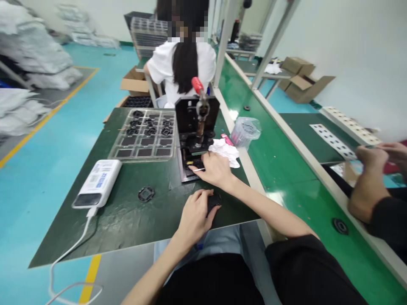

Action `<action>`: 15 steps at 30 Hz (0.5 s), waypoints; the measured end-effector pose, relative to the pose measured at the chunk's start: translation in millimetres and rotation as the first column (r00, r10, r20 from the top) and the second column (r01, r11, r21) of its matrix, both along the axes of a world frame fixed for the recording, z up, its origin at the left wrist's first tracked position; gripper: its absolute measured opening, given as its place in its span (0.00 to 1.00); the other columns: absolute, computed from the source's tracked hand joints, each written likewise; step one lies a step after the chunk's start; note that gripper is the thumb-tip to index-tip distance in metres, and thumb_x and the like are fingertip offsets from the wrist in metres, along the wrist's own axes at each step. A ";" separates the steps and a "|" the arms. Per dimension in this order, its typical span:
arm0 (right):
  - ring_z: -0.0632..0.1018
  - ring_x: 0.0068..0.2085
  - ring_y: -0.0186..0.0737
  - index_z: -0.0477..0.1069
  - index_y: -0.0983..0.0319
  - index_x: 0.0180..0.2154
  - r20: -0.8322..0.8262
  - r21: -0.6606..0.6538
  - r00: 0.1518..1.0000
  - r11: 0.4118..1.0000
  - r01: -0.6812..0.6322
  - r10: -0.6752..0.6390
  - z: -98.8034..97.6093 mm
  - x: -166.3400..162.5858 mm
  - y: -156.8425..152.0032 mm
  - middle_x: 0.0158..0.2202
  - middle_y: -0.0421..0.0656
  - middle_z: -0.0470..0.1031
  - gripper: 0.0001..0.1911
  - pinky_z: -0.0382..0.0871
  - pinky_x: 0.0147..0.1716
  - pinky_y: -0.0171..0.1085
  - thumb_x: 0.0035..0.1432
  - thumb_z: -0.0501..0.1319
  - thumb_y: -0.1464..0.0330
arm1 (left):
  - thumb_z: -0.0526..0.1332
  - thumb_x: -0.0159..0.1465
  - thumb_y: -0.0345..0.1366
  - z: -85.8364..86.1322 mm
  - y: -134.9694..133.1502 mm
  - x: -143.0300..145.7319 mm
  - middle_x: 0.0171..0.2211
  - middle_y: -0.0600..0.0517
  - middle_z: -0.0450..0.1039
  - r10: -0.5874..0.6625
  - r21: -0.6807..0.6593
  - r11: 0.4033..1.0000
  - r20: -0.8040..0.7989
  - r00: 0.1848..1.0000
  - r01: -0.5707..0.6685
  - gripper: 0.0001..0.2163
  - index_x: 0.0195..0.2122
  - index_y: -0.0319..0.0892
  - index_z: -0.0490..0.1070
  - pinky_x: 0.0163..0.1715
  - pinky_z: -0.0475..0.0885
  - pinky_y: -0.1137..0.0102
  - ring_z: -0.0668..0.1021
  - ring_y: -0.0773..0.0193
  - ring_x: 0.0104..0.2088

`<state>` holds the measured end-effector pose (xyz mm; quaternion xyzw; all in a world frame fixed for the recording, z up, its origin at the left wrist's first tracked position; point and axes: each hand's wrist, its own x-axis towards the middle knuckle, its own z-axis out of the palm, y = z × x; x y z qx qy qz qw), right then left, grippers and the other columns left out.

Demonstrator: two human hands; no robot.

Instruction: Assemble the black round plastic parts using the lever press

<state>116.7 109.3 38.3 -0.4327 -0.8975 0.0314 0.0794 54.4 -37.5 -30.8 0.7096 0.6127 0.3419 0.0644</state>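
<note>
My left hand (pixel 195 214) is closed around a black plastic part (pixel 214 204) near the front edge of the green table. At the foot of a hand press (pixel 200 114) with a red-tipped lever, my right hand (pixel 216 170) reaches in, fingers bent. A thin white sliver (pixel 198 170) shows by its fingertips; whether they grip it is unclear. Under the fingers lies the press's dark base (pixel 187 174), partly hidden. A single black ring-shaped part (pixel 146 194) lies on the table to the left.
A clear compartment tray (pixel 143 159) holds several black parts. A white power bank (pixel 98 182) trails a cable. Right of the press are crumpled white tissue (pixel 225 151) and a plastic bag (pixel 246 132). A green conveyor (pixel 286 186) runs alongside; people sit ahead and at right.
</note>
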 end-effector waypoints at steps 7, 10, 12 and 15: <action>0.82 0.47 0.49 0.74 0.66 0.51 -0.159 -0.075 0.982 0.991 -0.113 0.100 9.1 27.8 4.2 0.47 0.50 0.82 0.24 0.73 0.42 0.40 0.64 0.63 0.53 | 0.60 0.68 0.33 10.9 4.5 -44.3 0.49 0.47 0.79 -0.222 -0.110 0.962 0.208 0.953 0.248 0.13 0.53 0.48 0.67 0.49 0.81 0.58 0.83 0.54 0.49; 0.81 0.48 0.45 0.75 0.63 0.52 -0.260 0.039 0.965 0.999 -0.021 0.031 12.1 77.5 19.0 0.48 0.47 0.82 0.22 0.71 0.44 0.38 0.62 0.63 0.55 | 0.61 0.68 0.36 13.6 7.1 -55.5 0.48 0.48 0.80 -0.184 -0.089 0.976 0.164 0.969 0.200 0.13 0.53 0.50 0.70 0.46 0.83 0.57 0.84 0.52 0.46; 0.81 0.45 0.45 0.77 0.61 0.48 -0.263 0.118 0.956 0.979 0.167 -0.132 13.1 126.4 40.7 0.45 0.47 0.83 0.19 0.70 0.39 0.37 0.61 0.63 0.57 | 0.60 0.68 0.36 14.9 9.6 -57.3 0.48 0.48 0.80 -0.182 -0.073 0.978 0.157 0.971 0.195 0.12 0.53 0.51 0.70 0.46 0.83 0.57 0.84 0.52 0.46; 0.79 0.36 0.42 0.78 0.63 0.39 -0.280 0.231 0.868 0.849 0.476 -0.411 10.9 211.5 81.5 0.37 0.50 0.82 0.15 0.66 0.33 0.37 0.60 0.63 0.58 | 0.58 0.69 0.36 20.0 12.4 -56.5 0.51 0.48 0.80 -0.221 -0.089 0.967 0.166 0.961 0.238 0.11 0.52 0.51 0.72 0.49 0.82 0.56 0.83 0.52 0.49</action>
